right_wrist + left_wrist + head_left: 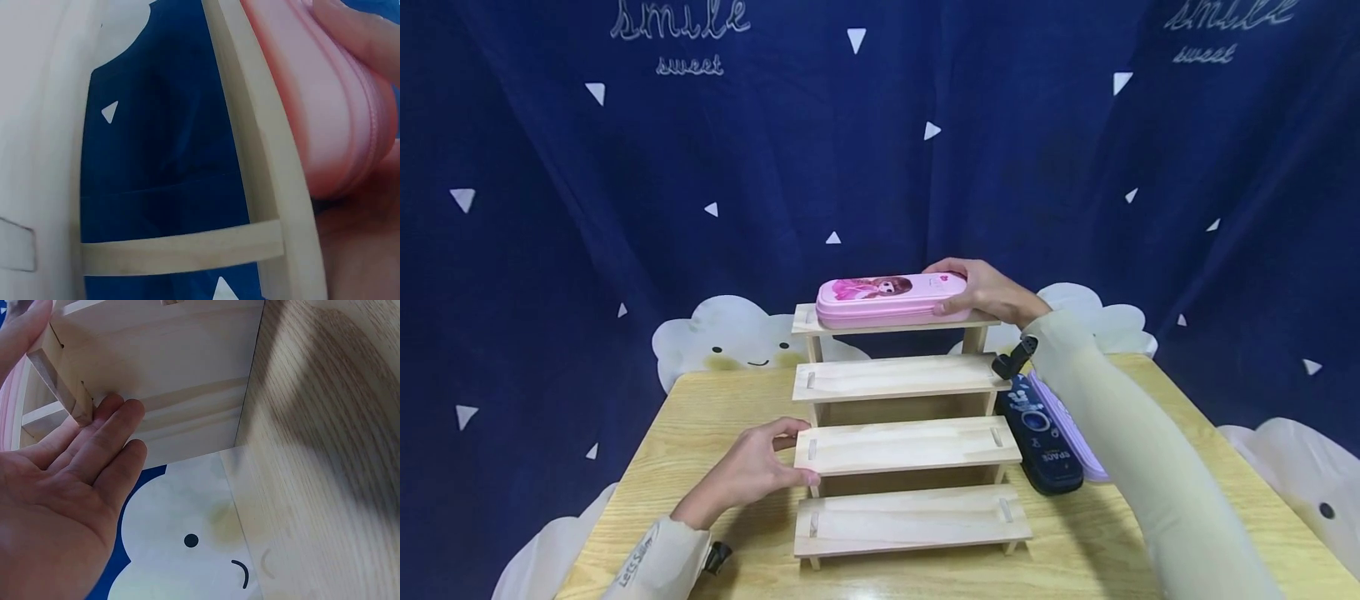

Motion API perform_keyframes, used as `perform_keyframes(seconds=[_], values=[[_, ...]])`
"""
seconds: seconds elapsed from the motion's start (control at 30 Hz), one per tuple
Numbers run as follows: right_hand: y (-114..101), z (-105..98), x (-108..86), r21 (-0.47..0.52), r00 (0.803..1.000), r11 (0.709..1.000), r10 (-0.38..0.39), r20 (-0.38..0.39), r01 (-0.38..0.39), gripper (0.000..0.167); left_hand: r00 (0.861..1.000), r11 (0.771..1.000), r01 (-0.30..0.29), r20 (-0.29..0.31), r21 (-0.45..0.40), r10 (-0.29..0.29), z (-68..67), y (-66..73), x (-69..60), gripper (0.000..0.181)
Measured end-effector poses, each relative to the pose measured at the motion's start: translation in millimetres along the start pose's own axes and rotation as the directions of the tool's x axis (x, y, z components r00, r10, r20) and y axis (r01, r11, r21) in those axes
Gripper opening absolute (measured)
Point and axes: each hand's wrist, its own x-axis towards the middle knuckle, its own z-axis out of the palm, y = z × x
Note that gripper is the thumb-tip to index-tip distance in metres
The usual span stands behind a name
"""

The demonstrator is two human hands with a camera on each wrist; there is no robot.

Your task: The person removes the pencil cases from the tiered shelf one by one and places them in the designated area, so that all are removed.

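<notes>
A stepped wooden rack (pixel 906 446) with several pale tiers stands on the table. On its top tier lies a pink zippered pencil case (pixel 880 312) with a doll picture on the lid. My right hand (pixel 988 292) grips the case at its right end, thumb in front and fingers behind. The right wrist view shows the rounded pink end of the case (pixel 331 106) beside the tier's edge. With my left hand (pixel 748 467) I hold the left end of the rack's second tier from the bottom. In the left wrist view, the fingers (pixel 115 440) reach round that board's end.
Right of the rack, a dark space-themed pencil case (pixel 1037 437) and a purple case (pixel 1075 429) lie side by side, partly behind my right sleeve. The wooden table (pixel 715 400) extends on both sides. A navy curtain (pixel 880 150) with clouds hangs behind.
</notes>
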Motion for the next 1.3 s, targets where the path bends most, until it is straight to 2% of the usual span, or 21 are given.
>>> perform_keyframes(seconds=[0.27,0.43,0.7,0.87,0.97,1.07,1.13,1.23,1.3], values=[[-1.7,-3.3,-11.8,0.023,0.995,1.0,-0.006,-0.098,0.008,0.067,1.0,1.0,0.0,-0.004,-0.006,0.0,0.5,0.3,0.5,0.073],[-6.7,-9.8,-25.2,0.034,0.983,0.999,-0.022,-0.184,0.029,0.069,1.0,1.0,0.011,-0.003,0.003,-0.011,0.5,-0.2,1.4,0.076],[-7.3,-28.7,-51.3,0.093,0.934,0.992,-0.046,-0.354,0.085,0.067,1.0,1.0,-0.006,-0.001,0.017,0.006,0.0,-1.6,0.8,0.075],[0.8,-47.2,-71.8,0.074,0.897,0.994,-0.04,-0.439,0.08,0.066,1.0,1.0,-0.026,0.008,0.018,0.026,-0.8,-1.8,1.1,0.075],[7.8,-59.2,-85.9,0.082,0.868,0.994,-0.027,-0.497,0.078,0.065,0.999,0.999,-0.032,0.013,0.006,0.032,-1.4,-0.8,0.0,0.074],[17.6,-71.1,-99.3,0.141,0.819,0.982,-0.026,-0.573,0.13,0.062,0.999,0.999,-0.034,0.017,-0.001,0.034,-1.6,0.5,-0.8,0.074],[24.9,-79.5,-107.7,0.189,0.779,0.963,-0.03,-0.627,0.19,0.059,1.0,1.0,-0.027,0.012,0.011,0.027,-1.4,1.0,-1.1,0.074],[37.7,-92.6,-121.5,0.239,0.706,0.931,-0.028,-0.708,0.276,0.055,1.0,0.999,-0.016,0.006,0.033,0.016,-1.2,1.1,-1.0,0.074],[46.4,-101.1,-131.4,0.265,0.661,0.914,-0.004,-0.751,0.307,0.055,1.0,0.999,-0.013,0.006,0.037,0.013,-1.1,1.0,-1.0,0.074]])
